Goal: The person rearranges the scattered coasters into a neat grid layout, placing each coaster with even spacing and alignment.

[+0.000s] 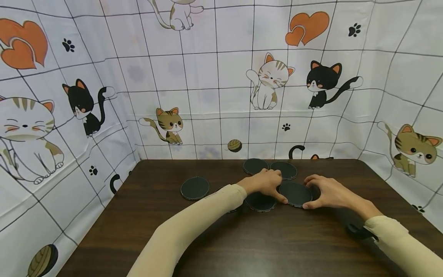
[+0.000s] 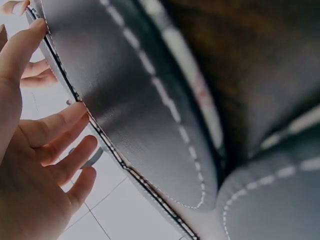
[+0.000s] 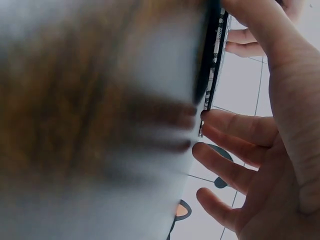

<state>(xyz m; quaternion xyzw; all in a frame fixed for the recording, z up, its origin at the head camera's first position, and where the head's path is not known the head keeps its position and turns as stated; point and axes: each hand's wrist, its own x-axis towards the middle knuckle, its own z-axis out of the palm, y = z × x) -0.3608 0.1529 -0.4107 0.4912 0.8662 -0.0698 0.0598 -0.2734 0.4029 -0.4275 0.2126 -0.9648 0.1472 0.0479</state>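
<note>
Between my two hands on the dark wooden table lies a round dark coaster [image 1: 295,194], stitched in pale thread along its rim. My left hand [image 1: 263,182] reaches over from the left, its thumb and fingertips right at the rim in the left wrist view. On the opposite side, my right hand [image 1: 330,193] is arched with thumb and fingers spread, fingertips at the coaster's edge [image 3: 214,60]. Beside it, a second coaster [image 1: 260,203] sits partly under my left hand. Two more, a back coaster [image 1: 255,165] and its neighbour [image 1: 284,169], lie behind.
A separate coaster [image 1: 195,188] lies farther left, and another is mostly hidden behind my left forearm [image 1: 204,219]. The wooden table [image 1: 263,246] ends at a white cat-print curtain [image 1: 207,77] along the back and sides. A black wrist device [image 1: 360,232] hangs below my right sleeve.
</note>
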